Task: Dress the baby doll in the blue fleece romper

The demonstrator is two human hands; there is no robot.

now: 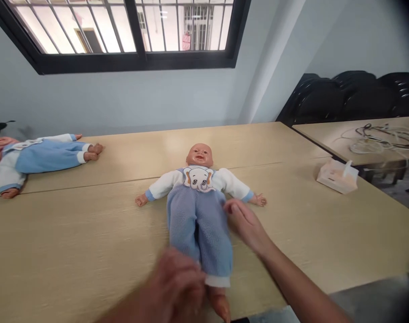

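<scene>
A baby doll (199, 215) lies on its back on the table, head toward the wall, arms spread wide. It wears blue fleece trousers (209, 229) with white cuffs, a white-sleeved top and an elephant-face bib (199, 177). My right hand (243, 220) is closed, its fingertips pinched at the trousers' side edge near the hip. Low over the doll's other leg is my left hand (180, 282), smeared by motion. Its fingers bend near the cuff, and whether they grip the cloth is unclear. That hand hides one of the doll's feet.
A second doll (52, 154) in similar clothes lies at the far left of the table (106, 233). To the right stands a tissue box (337, 176). Tangled cables (386, 139) lie on another table, with black chairs (352, 96) stacked behind it. A barred window is above.
</scene>
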